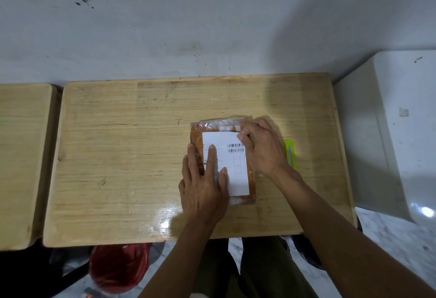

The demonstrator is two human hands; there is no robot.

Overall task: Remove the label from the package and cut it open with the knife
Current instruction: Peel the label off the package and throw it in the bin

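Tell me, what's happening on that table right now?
Left hand flat, pressing label and package. Right hand pinching label's top right corner. Knife untouched beside package. Nothing in the way.

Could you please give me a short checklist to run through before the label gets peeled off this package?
1. Package flat on the table: ok.
2. Left hand pressing the package down with straight fingers: ok.
3. Right hand pinching the label at its top right corner: ok.
4. Corner actually lifted free: cannot tell, the fingers hide it.
5. Green knife lying clear, right of the package: ok.
6. Knife blade retracted: cannot tell.
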